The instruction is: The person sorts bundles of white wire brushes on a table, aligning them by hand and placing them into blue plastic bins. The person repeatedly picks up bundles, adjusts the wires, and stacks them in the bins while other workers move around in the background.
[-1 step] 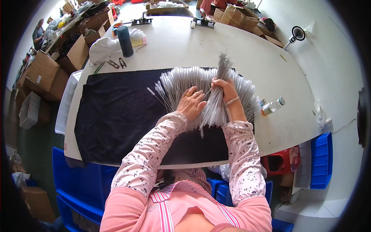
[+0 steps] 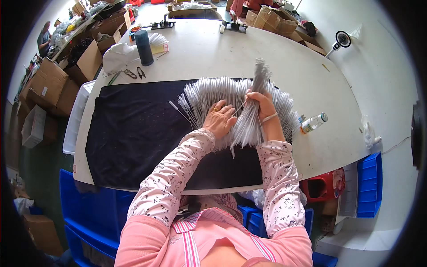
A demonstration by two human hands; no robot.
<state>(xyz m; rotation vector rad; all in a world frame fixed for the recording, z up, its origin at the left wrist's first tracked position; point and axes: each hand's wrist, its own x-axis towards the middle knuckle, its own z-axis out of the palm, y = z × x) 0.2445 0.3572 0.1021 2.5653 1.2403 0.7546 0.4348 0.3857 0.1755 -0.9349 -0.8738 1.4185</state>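
A wide pile of thin wire brushes (image 2: 205,92) with whitish bristle ends is fanned out on a black cloth (image 2: 133,129). My right hand (image 2: 266,106) is closed around a thick bundle of these brushes (image 2: 248,127) and holds it roughly upright above the right part of the pile. The bundle's grey upper ends stick out past the fist, and its lower ends spread apart toward me. Just left of the bundle, my left hand (image 2: 219,120) lies on the pile, fingers stretched out, with a ring on one finger.
A glass bottle (image 2: 314,123) lies right of the pile on the white table (image 2: 329,147). At the far left are a dark cylinder (image 2: 143,48), small thread snips (image 2: 141,72) and a white cloth (image 2: 120,58). Blue bins (image 2: 91,200) and a red stool (image 2: 322,187) stand below the table edge.
My right hand and the upper end of the bundle have shifted slightly to the right. The left hand stays where it was on the pile.
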